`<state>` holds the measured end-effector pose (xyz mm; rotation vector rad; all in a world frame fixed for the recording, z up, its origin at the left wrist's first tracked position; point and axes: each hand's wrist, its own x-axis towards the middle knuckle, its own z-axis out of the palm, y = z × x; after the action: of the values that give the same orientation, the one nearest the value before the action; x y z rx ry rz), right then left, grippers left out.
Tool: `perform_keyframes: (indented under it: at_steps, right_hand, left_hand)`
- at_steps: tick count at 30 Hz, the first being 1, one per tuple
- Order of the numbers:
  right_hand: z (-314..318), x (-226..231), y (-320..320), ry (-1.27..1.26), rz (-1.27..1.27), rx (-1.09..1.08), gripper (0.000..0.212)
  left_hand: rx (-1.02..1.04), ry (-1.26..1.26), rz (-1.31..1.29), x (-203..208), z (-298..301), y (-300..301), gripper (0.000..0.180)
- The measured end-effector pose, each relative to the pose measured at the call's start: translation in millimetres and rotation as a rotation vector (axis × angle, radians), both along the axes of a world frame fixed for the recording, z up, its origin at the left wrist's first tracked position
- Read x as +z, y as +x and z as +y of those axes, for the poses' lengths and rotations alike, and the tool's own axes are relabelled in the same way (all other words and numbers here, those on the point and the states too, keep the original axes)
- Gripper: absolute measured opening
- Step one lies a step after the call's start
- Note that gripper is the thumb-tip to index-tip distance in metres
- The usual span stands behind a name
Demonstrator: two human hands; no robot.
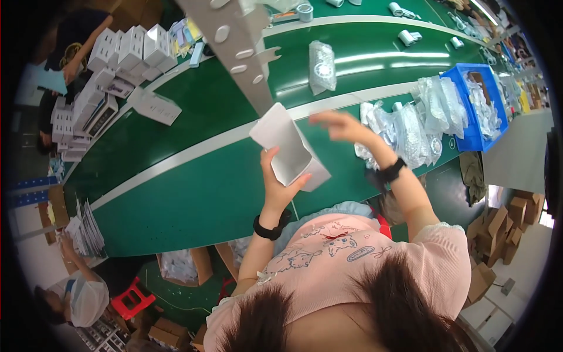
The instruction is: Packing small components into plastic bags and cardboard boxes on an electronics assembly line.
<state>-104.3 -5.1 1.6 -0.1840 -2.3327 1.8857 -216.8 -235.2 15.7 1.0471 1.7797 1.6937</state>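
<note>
My left hand (277,189) is closed around the lower side of a white carton (291,154), its thumb on the near edge. The carton is tilted above the green table, with its flap up and its hollow inside showing. Just right of the carton, my right hand (342,125) hangs in the air, slightly blurred, fingers stretched out and nothing visible in them. Several clear bubble-wrap packages (412,130) lie on the table to its right, their contents hard to make out. Beyond the carton, another bubble-wrapped piece (322,66) rests on the green belt.
A blue crate (472,143) with more wrapped pieces stands at the right. A grey metal post (237,56) rises behind the carton. White boxes (130,51) are stacked at the far left, where a person stands; another person works at lower left near a red stool (132,299).
</note>
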Motion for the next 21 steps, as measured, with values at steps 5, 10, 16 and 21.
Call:
perform_keyframes:
  at_steps: [5,10,16,21]
  right_hand:
    - [149,-32,-82,0.569,-0.438,-0.785,0.072]
    - [168,-102,-155,0.697,-0.588,-0.782,0.095]
    - [138,-82,-163,0.430,-0.510,-0.749,0.088]
    - [127,-26,-78,-0.313,0.042,-0.772,0.059]
  left_hand:
    - [-0.093,-0.087,0.325,-4,26,2,0.081]
    - [-0.056,-0.167,0.319,-14,30,13,0.079]
    - [0.078,-0.017,0.222,-34,32,12,0.078]
    - [0.137,-0.025,0.372,-12,59,17,0.078]
